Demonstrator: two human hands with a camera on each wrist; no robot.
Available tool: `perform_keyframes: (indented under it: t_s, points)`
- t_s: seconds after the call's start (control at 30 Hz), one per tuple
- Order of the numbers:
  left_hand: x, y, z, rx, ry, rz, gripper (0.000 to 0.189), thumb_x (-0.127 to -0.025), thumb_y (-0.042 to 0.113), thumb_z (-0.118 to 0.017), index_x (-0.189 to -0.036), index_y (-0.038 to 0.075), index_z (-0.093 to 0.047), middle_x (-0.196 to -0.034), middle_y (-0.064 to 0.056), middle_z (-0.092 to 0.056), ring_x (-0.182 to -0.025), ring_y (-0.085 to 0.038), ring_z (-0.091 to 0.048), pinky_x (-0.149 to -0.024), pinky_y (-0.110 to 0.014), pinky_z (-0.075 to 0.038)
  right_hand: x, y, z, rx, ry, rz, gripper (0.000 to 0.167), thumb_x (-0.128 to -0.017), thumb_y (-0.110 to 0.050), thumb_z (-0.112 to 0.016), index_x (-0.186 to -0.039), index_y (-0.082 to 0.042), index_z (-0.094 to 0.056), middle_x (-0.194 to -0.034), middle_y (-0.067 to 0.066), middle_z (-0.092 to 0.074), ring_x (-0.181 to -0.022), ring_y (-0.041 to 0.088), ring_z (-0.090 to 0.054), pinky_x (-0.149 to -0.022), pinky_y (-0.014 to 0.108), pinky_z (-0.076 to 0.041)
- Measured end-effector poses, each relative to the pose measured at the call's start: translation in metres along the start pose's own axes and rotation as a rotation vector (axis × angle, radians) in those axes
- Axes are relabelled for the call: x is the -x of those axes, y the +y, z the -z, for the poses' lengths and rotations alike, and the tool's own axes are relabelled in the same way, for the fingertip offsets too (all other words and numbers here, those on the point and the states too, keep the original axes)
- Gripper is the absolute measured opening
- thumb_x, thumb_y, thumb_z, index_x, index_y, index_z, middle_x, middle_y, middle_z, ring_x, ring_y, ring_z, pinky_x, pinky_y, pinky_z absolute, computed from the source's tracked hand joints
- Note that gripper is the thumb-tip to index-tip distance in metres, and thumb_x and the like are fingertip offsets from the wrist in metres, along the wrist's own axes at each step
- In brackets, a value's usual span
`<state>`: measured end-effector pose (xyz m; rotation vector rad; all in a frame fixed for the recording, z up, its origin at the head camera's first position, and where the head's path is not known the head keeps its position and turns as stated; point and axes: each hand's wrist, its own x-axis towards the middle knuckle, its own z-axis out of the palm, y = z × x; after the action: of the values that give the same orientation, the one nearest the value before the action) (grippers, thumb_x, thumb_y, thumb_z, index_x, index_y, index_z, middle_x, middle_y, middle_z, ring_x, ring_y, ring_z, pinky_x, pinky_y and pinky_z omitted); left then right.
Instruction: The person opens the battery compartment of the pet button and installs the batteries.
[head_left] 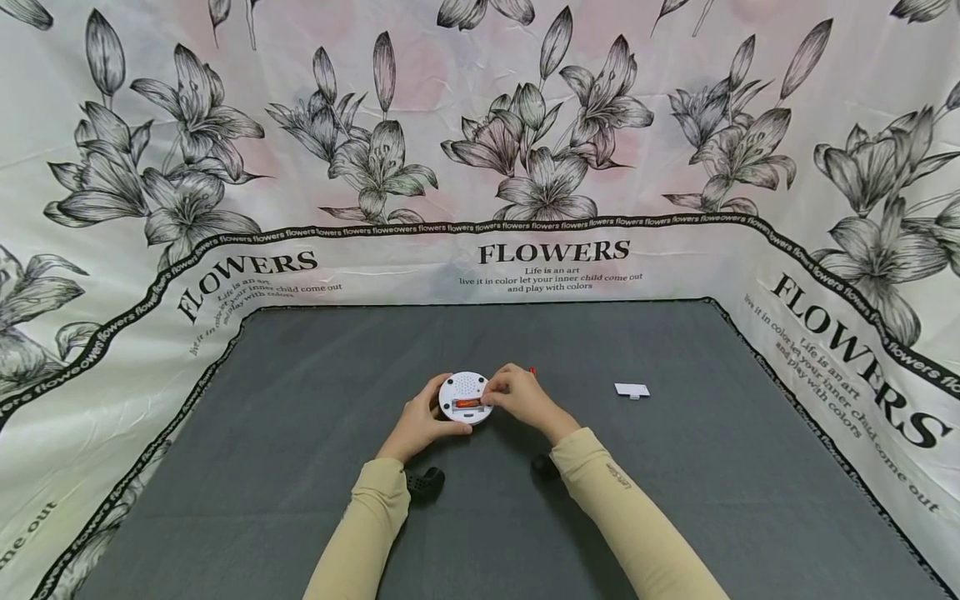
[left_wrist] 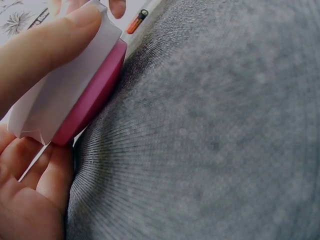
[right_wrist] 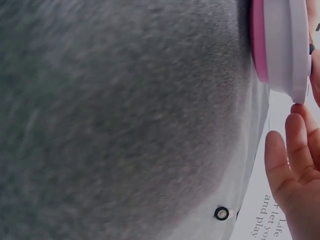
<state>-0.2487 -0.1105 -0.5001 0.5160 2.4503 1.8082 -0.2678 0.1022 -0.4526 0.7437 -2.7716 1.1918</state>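
Device of round white-and-pink plastic (head_left: pixel 463 385), orange cylindrical battery (head_left: pixel 467 403) inside.
Left hand (head_left: pixel 421 423) grasps its rim; right hand (head_left: pixel 527 398) touches its face, grasp unclear.

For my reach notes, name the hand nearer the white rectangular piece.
Right. The white piece lies to the right of the right hand; the left hand, gripping the left side of the round device, is farther left.

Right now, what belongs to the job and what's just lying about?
Job:
- left hand, holding the round device
- right hand, fingers at the slot
- orange battery in the slot
- probably loose battery, white cover

Just there:
- grey surface
- flower-print cloth
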Motion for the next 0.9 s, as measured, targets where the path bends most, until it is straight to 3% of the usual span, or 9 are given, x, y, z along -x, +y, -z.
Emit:
perform_keyframes:
  t_s: [0.3,0.5,0.73,0.9]
  points:
    - [0.000,0.000,0.000,0.002,0.004,0.001,0.096,-0.065,0.020,-0.086,-0.143,0.010,-0.033,-0.134,-0.003,-0.046,-0.123,-0.015,-0.043,-0.098,-0.030,-0.040,-0.005,-0.004,-0.002,0.011,-0.024,-0.023,0.011,-0.082,-0.010,-0.072,-0.070,-0.009,-0.070,-0.086,0.002,-0.053,-0.082,0.017,-0.048,-0.066,0.028,-0.044]
    - [-0.001,0.000,0.000,0.008,0.001,0.010,0.096,-0.063,0.023,-0.087,-0.142,0.012,-0.035,-0.132,-0.001,-0.047,-0.121,-0.013,-0.044,-0.097,-0.029,-0.040,-0.007,-0.007,-0.004,-0.020,-0.034,-0.132,0.011,-0.078,-0.012,-0.075,-0.070,-0.010,-0.069,-0.085,0.001,-0.050,-0.077,0.015,-0.045,-0.061,0.026,-0.042]
    - [-0.001,-0.002,0.000,0.008,0.006,0.005,0.094,-0.062,0.022,-0.088,-0.141,0.015,-0.036,-0.130,0.001,-0.048,-0.120,-0.011,-0.046,-0.096,-0.027,-0.041,-0.012,-0.011,-0.005,-0.076,-0.035,-0.264,0.011,-0.074,-0.013,-0.079,-0.073,-0.009,-0.069,-0.066,-0.004,-0.059,-0.064,0.013,-0.049,-0.056,0.025,-0.041]
    - [0.000,-0.002,0.001,0.020,0.008,-0.005,0.095,-0.062,0.021,-0.087,-0.142,0.013,-0.036,-0.130,0.001,-0.048,-0.120,-0.011,-0.046,-0.096,-0.027,-0.041,-0.012,-0.012,-0.008,-0.084,-0.020,-0.294,0.011,-0.074,-0.013,-0.079,-0.073,-0.009,-0.069,-0.065,-0.004,-0.059,-0.064,0.013,-0.049,-0.055,0.024,-0.041]
